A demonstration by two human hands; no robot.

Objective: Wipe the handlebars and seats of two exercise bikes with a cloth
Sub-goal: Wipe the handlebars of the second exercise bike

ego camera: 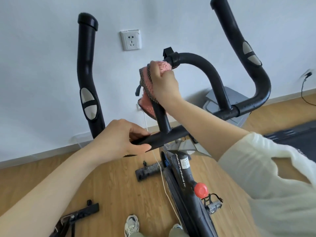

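Right hand point(165, 82) clamps pink cloth point(148, 93) around inner handlebar loop point(211, 72); left hand point(123, 139) grips crossbar point(172, 135), running left-right.

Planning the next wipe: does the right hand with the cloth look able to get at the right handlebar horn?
Probably yes. The right hand holds the pink cloth on the centre loop, and nothing stands between it and the right horn.
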